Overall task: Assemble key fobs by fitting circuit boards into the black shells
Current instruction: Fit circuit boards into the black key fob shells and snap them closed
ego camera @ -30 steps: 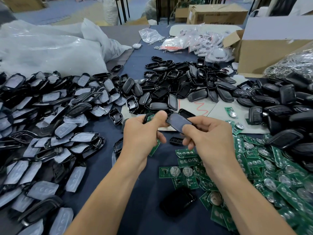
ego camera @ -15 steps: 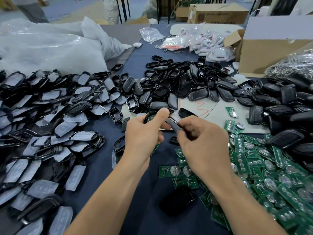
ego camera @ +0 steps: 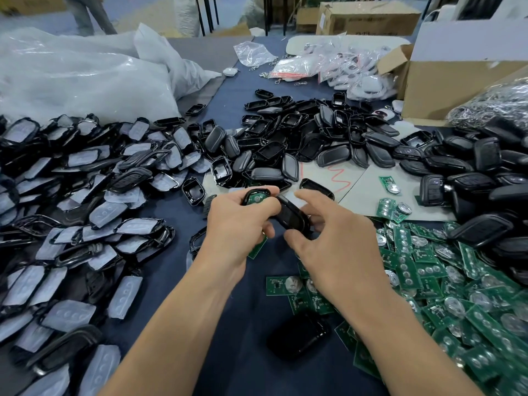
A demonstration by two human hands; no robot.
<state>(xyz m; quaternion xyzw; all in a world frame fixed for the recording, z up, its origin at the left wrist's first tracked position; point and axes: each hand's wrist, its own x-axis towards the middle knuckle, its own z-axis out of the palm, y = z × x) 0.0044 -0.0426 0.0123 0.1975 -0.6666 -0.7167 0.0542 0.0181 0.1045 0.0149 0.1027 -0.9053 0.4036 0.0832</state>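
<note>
The scene is viewed from one wide-angle camera worn on the head, aimed forward and down. The left hand [ego camera: 237,224] and right hand [ego camera: 340,250] are seen close, the bench [ego camera: 248,364] stretching far beyond.

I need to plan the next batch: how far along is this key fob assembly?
Apparently done: closed black plastic fobs heaped at the right. In hand: the left hand holds a black shell half with a green circuit board seated inside; the right hand grips a black cover half, not yet pressed on. Left: many loose green circuit boards and empty black shells.
</note>
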